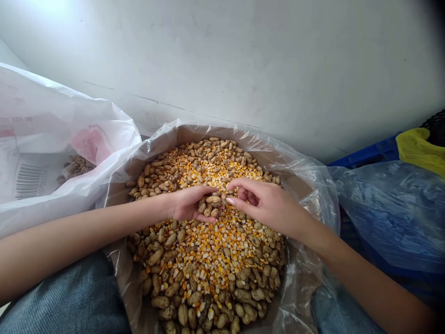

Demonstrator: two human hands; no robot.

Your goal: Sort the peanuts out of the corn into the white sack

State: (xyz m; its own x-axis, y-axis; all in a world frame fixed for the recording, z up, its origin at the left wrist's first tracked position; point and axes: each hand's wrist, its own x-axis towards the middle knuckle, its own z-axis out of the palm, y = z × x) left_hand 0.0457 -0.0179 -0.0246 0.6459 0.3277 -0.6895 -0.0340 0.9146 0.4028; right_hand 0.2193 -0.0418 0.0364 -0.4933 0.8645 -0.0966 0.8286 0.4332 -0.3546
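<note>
My left hand [186,202], palm turned up, cups several unshelled peanuts [211,206] above the middle of the heap. From the right, my right hand [266,204] reaches to the same handful, thumb and forefinger closed on one peanut [224,198] at its edge. Below both hands lie loose yellow and white corn kernels [212,250], with more peanuts in their shells [248,301] mixed in and ringed around them. A cardboard box lined with a clear plastic bag [302,178] holds the heap.
To the left stands an open white sack [69,125] with more peanuts [78,166] inside. A blue crate [368,153], a clear plastic bag [392,208] and a yellow mesh bag [420,148] are at the right. A pale wall [243,60] rises behind the box.
</note>
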